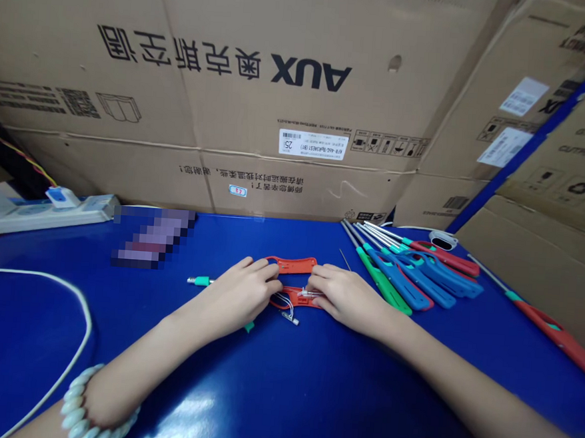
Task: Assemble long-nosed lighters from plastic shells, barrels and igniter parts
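Observation:
Both my hands rest on the blue table (280, 392) around an opened red lighter handle. My left hand (240, 295) has its fingers curled onto the lower red shell half (294, 298), which shows thin white wires inside. My right hand (344, 296) pinches the same shell half from the right, its fingertips on a small part there. A second red shell half (292, 264) lies just behind them, untouched. A thin metal tube with a green collar (200, 281) sticks out to the left from under my left hand.
A pile of several long-nosed lighters (409, 267) in blue, green and red lies at the right, with one more red lighter (559, 334) farther right. Large cardboard boxes (281, 98) wall the back. A power strip (43, 208) and a white cable (76, 304) sit at the left.

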`<state>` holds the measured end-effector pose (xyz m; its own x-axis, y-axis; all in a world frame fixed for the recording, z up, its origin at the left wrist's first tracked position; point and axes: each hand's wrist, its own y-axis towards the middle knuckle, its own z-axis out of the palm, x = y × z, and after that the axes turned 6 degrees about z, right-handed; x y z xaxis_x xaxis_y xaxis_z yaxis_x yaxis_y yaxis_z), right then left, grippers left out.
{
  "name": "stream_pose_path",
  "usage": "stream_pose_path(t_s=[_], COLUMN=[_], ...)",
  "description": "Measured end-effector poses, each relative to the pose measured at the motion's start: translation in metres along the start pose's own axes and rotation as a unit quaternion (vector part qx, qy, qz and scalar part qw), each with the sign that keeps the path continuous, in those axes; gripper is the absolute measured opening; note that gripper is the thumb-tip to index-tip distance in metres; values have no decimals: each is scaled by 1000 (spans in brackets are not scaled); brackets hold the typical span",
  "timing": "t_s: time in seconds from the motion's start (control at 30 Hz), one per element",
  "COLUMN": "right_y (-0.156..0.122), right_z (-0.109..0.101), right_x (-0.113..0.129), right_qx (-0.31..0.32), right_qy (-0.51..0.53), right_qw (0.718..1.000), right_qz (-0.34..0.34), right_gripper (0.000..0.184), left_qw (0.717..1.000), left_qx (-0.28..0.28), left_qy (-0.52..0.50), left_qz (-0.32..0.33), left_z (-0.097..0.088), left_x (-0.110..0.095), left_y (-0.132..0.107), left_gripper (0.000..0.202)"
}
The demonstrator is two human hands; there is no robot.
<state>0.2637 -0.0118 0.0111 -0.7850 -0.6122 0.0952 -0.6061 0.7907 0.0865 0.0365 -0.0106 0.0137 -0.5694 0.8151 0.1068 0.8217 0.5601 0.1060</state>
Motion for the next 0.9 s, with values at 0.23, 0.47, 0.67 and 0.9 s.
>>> stream_pose_path(t_s=[0.23,0.47,0.67,0.9], right_y=[0,-1,-4,-5], right_z=[-3,-3,-4,-9], right_x=[2,4,5,10], right_qx=[25,33,32,44], right_qy=[3,-25,-30,-24], right_qw=[999,999,999,999], right_qz=[23,14,8,8], right_gripper=[9,15,20,18], left_qw=[1000,1000,999,999], left_qx=[-9,-6,3,13], left_qy=[6,-11,-24,-37], left_qz=[2,-11,-22,-30], left_z=[2,2,3,0], left_x=[-3,-5,-8,-11], left_y=[1,2,3,3], left_gripper=[22,23,20,18])
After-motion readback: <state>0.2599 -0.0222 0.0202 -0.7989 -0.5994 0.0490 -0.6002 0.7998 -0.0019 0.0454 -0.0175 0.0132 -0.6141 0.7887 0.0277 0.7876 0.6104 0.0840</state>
